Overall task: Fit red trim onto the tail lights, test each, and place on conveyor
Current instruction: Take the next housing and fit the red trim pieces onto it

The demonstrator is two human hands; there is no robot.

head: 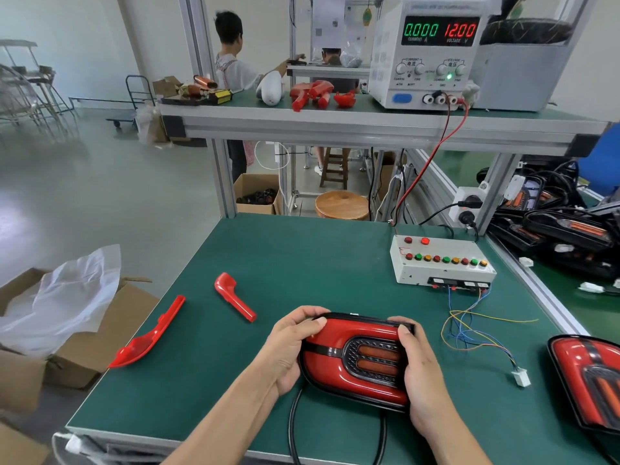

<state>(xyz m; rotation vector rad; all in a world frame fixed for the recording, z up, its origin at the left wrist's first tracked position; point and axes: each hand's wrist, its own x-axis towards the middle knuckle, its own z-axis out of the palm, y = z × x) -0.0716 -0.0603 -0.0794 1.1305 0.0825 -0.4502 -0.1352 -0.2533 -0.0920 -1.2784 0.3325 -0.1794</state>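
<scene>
A red tail light [352, 359] with a black rim and two orange inner lamps lies near the front of the green table [318, 263]. My left hand [290, 347] grips its left end, thumb on the red face. My right hand [424, 374] grips its right end, thumb pressed on top. Its black cable [292, 427] loops off the front edge. Two loose red trim pieces lie to the left: a long curved one [149, 333] and a shorter bent one [235, 297]. The test box [439, 260] with coloured buttons stands at the right, its wires ending in a white connector [521, 377].
Another tail light [590, 377] lies at the table's right edge. A power supply [429, 52] on the upper shelf reads 0.000 and 12.00. More red trims [315, 92] sit on that shelf. Several tail lights [563, 233] are piled on the conveyor at right. Cardboard boxes [84, 330] stand left.
</scene>
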